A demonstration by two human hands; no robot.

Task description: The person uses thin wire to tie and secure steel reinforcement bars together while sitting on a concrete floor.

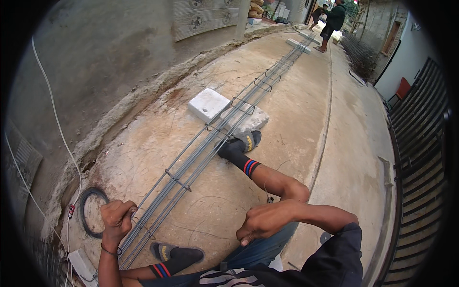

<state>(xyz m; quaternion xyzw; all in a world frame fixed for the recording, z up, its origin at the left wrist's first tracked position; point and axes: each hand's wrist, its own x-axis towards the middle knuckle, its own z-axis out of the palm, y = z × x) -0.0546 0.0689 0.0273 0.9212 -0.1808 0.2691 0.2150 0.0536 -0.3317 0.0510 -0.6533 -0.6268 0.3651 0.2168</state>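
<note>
A long cage of steel reinforcing bars [191,165] with square stirrups [178,180] runs diagonally from my lower left toward the far end. My left hand [117,217] is closed in a fist at the cage's near left side, fingertips close to a thin piece of metal by the bars; what it grips is hidden. My right hand [267,222] is curled closed above my bent leg, to the right of the cage. A small dark object [270,199] shows just behind that hand, too small to name. Whatever its fingers hold cannot be made out.
White blocks [209,104] prop the cage, and my sandalled foot [248,141] is beside them. A coil of wire [88,210] lies near the left wall. White cable [55,105] hangs there. Two people [332,21] stand far off. A barred gate [420,182] lines the right.
</note>
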